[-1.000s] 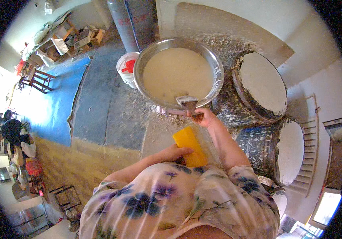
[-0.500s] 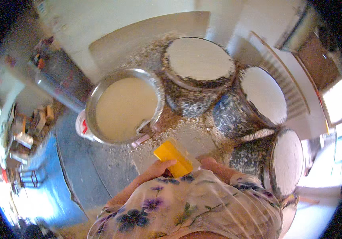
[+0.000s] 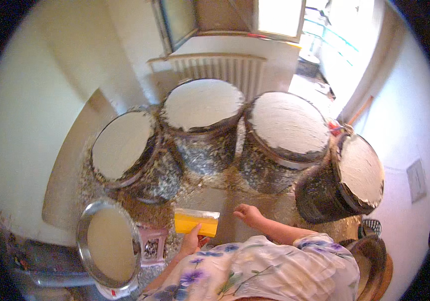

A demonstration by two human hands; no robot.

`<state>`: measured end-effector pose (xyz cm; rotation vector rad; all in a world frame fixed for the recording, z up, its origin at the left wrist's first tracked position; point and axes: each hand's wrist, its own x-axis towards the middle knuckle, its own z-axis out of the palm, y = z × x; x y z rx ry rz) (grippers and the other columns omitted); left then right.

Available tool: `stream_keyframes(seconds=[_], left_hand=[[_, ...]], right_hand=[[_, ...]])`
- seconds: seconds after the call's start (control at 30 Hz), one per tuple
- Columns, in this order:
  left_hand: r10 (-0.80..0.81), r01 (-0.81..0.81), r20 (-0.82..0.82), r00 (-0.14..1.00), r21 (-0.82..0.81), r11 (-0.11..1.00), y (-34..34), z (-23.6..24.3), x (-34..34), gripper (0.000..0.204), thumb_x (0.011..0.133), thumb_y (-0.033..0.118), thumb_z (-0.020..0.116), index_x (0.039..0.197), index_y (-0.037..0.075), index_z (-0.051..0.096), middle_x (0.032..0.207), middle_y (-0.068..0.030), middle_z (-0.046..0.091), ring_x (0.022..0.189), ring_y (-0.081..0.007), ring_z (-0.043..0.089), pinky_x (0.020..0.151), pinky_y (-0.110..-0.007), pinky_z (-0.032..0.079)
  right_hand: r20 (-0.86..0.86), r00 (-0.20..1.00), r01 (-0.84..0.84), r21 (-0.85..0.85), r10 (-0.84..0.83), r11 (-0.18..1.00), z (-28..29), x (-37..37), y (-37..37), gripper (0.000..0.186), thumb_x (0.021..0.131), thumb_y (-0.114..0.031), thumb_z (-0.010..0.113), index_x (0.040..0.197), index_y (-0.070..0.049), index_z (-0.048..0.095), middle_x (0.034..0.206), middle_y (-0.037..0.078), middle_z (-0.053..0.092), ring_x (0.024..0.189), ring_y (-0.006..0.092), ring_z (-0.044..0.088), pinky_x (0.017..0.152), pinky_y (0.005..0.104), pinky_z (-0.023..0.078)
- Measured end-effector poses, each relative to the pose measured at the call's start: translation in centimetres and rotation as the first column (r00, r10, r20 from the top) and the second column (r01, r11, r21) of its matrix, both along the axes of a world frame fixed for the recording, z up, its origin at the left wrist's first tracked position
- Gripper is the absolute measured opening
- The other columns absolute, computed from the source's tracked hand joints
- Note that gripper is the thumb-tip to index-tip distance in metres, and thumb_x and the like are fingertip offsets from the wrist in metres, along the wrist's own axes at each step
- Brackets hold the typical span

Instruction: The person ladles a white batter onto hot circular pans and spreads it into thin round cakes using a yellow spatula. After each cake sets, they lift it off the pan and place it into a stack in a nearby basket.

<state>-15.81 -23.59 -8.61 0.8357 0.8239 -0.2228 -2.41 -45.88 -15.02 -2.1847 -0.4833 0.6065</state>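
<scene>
My left hand (image 3: 193, 242) grips a yellow scraper (image 3: 195, 224) with a wide, pale metal edge pointing away from me. To its right, my right hand (image 3: 249, 214) hangs apart from the scraper, fingers curled in, with nothing visible in them. Beyond both hands stand dark, splattered tubs, each topped with a smooth cream-white layer: a left tub (image 3: 125, 145), a middle one (image 3: 202, 104), another (image 3: 289, 125) right of it, and a tilted-looking one (image 3: 360, 168) at far right. A steel basin (image 3: 85, 220) of pale cream liquid is at lower left.
A pink stool-like stand (image 3: 159, 245) is between basin and scraper. The floor (image 3: 202, 199) is spattered with pale residue. Behind the tubs are a radiator (image 3: 220, 67) and an open window (image 3: 182, 25). A brown round vessel (image 3: 375, 261) stands at lower right.
My view has swung right, so the basin and tubs sit further left. The scraper now lies nearly level in my left hand, and my right hand shows clearly, apart from it.
</scene>
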Motion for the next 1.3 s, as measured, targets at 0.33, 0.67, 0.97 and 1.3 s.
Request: stream_keyframes(seconds=[0.33,0.67,0.97,1.3], left_hand=[[-0.96,0.808,0.126,0.251,0.519,0.28,-18.7,3.7,7.7,0.047,0.085,0.036,0.049,0.119,0.004,0.044,0.111,-0.0063,0.052,0.096,-0.0139,0.05,0.081,-0.026,0.04],[-0.997,0.897,0.004,0.077,0.436,0.071,-32.8,4.6,11.1,0.048,0.085,0.031,0.053,0.122,0.001,0.043,0.116,-0.0088,0.051,0.104,-0.0136,0.048,0.088,-0.025,0.038],[-0.993,0.909,-0.033,0.111,0.407,0.088,-37.3,6.2,11.9,0.04,0.086,0.024,0.052,0.117,0.0,0.046,0.113,-0.009,0.052,0.102,-0.0139,0.049,0.087,-0.025,0.038],[-0.962,0.899,0.034,0.269,0.349,0.264,-34.9,7.7,15.6,0.036,0.087,0.02,0.05,0.116,0.0,0.047,0.11,-0.0079,0.053,0.097,-0.0142,0.051,0.083,-0.025,0.041]], right_hand=[[0.263,0.964,0.014,0.092,-0.038,0.996,9.2,-3.5,-13.2,0.042,0.073,-0.02,0.061,0.109,-0.001,0.05,0.108,0.02,0.053,0.097,0.0307,0.053,0.081,0.0351,0.043],[0.105,0.856,0.51,-0.017,-0.506,0.86,7.1,-2.3,-34.0,0.017,0.071,-0.021,0.054,0.08,-0.007,0.06,0.078,0.015,0.061,0.074,0.0323,0.058,0.062,0.0393,0.046],[0.618,0.685,0.685,-0.369,-0.385,0.628,1.2,1.8,-47.4,0.025,0.071,-0.005,0.046,0.095,-0.002,0.053,0.09,0.013,0.053,0.085,0.0272,0.054,0.075,0.0355,0.045],[0.796,0.548,0.802,-0.413,-0.256,0.433,-4.6,7.6,-46.9,0.026,0.075,-0.011,0.045,0.097,-0.001,0.053,0.099,0.013,0.056,0.101,0.0252,0.05,0.087,0.0318,0.041]])
